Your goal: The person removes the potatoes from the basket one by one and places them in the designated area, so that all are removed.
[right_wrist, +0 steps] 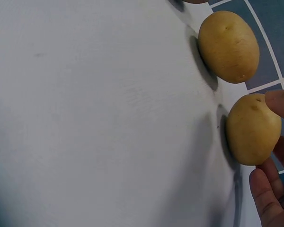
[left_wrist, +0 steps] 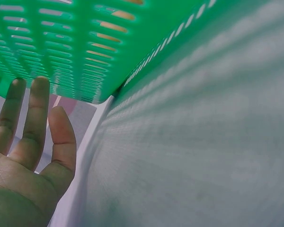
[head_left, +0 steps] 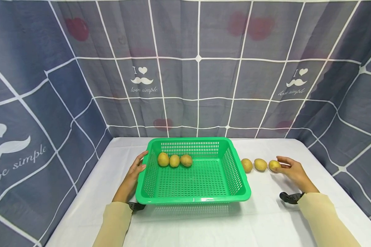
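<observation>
- Green basket (head_left: 193,199): on the white worktop (head_left: 266,219); three potatoes (head_left: 174,160) in a row at its far side.
- Left hand (head_left: 133,176): grip released, straight fingers (left_wrist: 35,113) against the basket's left wall.
- Right hand (head_left: 292,171): grip closing on the outermost potato (head_left: 274,165), thumb and fingertips touching it; not lifted.
- Two further potatoes (head_left: 253,165): on the worktop between that one and the basket.
- Step, judged: pick-up of the fourth potato. Next calls for a firm pinch, a lift over the basket's right rim, and placement beside the row.
</observation>
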A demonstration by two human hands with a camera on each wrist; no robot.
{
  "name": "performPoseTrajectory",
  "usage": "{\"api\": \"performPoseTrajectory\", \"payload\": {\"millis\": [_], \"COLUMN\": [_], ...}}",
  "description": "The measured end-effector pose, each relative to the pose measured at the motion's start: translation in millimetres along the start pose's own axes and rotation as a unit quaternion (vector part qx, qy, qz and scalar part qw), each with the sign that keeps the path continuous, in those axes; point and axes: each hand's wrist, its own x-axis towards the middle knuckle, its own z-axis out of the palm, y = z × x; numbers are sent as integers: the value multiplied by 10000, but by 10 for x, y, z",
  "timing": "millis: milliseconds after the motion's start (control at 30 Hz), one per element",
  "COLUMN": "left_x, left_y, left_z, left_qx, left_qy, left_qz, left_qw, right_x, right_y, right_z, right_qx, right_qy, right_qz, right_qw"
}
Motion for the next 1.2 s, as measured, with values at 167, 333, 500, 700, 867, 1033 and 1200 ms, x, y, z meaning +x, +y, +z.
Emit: {"api": "performPoseTrajectory", "payload": {"millis": [167, 333, 500, 700, 867, 1033, 1200], "left_x": [-4, -4, -5, -14, -16, -17, -21], "left_y": [-1, 6, 10, 17, 20, 18, 9], "left_z": [-2, -7, -2, 3, 9, 4, -4], "left_qx": [-59, 97, 124, 11, -86, -128, -88], "left_qy": [-12, -25, 0, -17, -13, -48, -48], "left_qz": [37, 10, 56, 52, 48, 88, 95], "left_qw": [10000, 9999, 9999, 10000, 10000, 9999, 9999], "right_x": [-19, -15, -11, -1, 20, 40, 47], "right_y": [-91, -170, -230, -307, -388, -521, -662], "right_z": [-35, -41, -31, -17, 4, 27, 35], "right_qx": [-170, -121, 63, 247, 724, 1457, 1568], "right_qy": [35, 109, 57, -105, -191, -402, -754], "right_qz": [105, 22, -8, -123, -545, -863, -875], "right_qw": [9998, 9999, 10000, 9996, 9957, 9847, 9809]}}
